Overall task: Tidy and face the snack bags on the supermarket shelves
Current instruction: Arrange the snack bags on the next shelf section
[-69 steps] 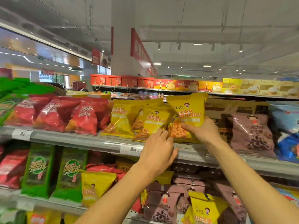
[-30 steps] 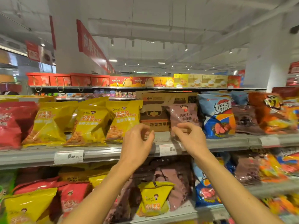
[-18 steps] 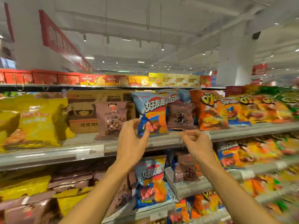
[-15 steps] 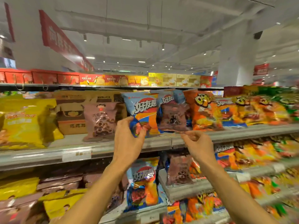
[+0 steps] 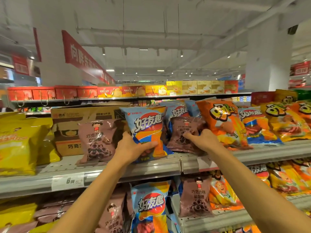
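On the upper grey shelf [image 5: 151, 167] a blue and orange chip bag [image 5: 148, 126] stands upright, and my left hand [image 5: 133, 148] grips its lower part. Just to its right a brown chocolate-ring bag [image 5: 183, 128] leans among blue bags, with my right hand [image 5: 203, 138] laid on its front, fingers curled at its middle. Another brown bag [image 5: 97, 140] stands alone further left. A tall orange bag [image 5: 222, 125] stands right of my right hand.
A cardboard carton [image 5: 70, 132] sits behind the left brown bag. Yellow bags [image 5: 18, 143] fill the left end, orange and blue bags [image 5: 269, 125] the right. The lower shelf [image 5: 210, 219] carries the same blue, brown and orange bags. A price tag [image 5: 68, 181] hangs on the rail.
My view swung right, from the yellow bags to the blue, brown and orange ones. My left hand closed on the blue chip bag; my right hand rose from the shelf rail onto the brown bag.
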A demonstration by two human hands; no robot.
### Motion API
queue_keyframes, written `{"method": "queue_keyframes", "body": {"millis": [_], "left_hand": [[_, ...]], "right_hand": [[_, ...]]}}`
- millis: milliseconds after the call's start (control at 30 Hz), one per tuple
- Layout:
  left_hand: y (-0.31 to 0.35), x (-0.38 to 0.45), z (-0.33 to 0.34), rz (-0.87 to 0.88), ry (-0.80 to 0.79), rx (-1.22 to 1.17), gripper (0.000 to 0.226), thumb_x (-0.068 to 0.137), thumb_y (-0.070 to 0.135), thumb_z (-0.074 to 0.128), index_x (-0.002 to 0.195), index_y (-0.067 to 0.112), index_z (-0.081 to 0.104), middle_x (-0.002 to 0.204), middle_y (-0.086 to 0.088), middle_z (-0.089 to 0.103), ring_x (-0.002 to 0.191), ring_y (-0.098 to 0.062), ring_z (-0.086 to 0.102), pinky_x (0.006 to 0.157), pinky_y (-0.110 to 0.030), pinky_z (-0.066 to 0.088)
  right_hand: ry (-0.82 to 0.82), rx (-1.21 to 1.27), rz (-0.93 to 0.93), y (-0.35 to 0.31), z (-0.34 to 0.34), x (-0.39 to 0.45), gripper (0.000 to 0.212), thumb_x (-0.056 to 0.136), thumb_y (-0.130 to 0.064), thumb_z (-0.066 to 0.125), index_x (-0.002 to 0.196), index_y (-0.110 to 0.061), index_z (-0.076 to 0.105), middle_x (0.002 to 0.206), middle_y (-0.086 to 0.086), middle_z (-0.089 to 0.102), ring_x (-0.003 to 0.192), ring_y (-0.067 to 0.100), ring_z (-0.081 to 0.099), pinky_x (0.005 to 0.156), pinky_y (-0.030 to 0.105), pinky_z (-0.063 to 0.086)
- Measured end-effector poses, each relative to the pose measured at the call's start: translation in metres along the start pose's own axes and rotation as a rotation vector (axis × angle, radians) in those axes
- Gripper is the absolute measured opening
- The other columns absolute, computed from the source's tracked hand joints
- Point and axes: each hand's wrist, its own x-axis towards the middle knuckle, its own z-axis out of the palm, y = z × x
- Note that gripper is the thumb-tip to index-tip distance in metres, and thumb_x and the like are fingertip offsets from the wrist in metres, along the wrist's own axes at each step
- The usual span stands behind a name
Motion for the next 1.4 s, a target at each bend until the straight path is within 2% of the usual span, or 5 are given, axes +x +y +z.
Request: {"method": "queue_keyframes", "body": {"millis": [200,367,833,1167,1400], "left_hand": [[-0.002,0.013,0.000,0.123,-0.204,-0.121,0.027,0.080,0.029,0.080,0.099,0.014,0.068,0.071,0.009,0.072,0.064,-0.002,0.066,0.058,-0.016,0.051],[-0.001,0.010,0.002,0.133,-0.169,-0.166,0.018,0.085,0.023,0.076,0.100,0.016,0.068,0.088,-0.010,0.075,0.071,-0.008,0.068,0.061,-0.015,0.055],[0.039,0.013,0.035,0.179,0.012,-0.223,0.022,0.082,0.029,0.080,0.092,0.014,0.066,0.061,0.006,0.069,0.051,-0.002,0.060,0.048,-0.013,0.045],[0.070,0.024,0.140,0.182,-0.160,-0.161,0.021,0.087,0.017,0.077,0.072,0.008,0.066,0.055,-0.002,0.065,0.044,-0.007,0.056,0.046,-0.015,0.045],[0.063,0.036,0.158,0.084,-0.244,-0.140,0.015,0.085,0.025,0.078,0.085,0.015,0.066,0.063,0.004,0.067,0.053,-0.008,0.059,0.051,-0.016,0.047]], "right_hand": [[-0.136,0.142,0.065,-0.008,0.013,0.025,0.070,0.072,-0.052,0.086,0.120,-0.005,0.067,0.120,0.010,0.068,0.108,0.030,0.064,0.100,0.043,0.052],[-0.118,0.075,-0.010,-0.005,0.022,0.033,0.052,0.076,-0.042,0.086,0.106,-0.003,0.069,0.106,0.012,0.071,0.098,0.028,0.065,0.086,0.038,0.051],[0.050,0.046,-0.286,0.019,-0.054,0.021,0.053,0.079,-0.046,0.080,0.118,-0.018,0.057,0.103,-0.001,0.067,0.096,0.024,0.064,0.082,0.041,0.053],[0.096,0.202,-0.275,0.074,-0.129,0.006,0.039,0.080,-0.045,0.081,0.087,-0.032,0.045,0.081,-0.013,0.052,0.071,0.005,0.050,0.057,0.025,0.035],[0.053,0.217,-0.245,0.082,-0.138,-0.002,0.051,0.079,-0.043,0.082,0.117,-0.019,0.058,0.109,0.002,0.067,0.101,0.023,0.064,0.092,0.048,0.053]]}}
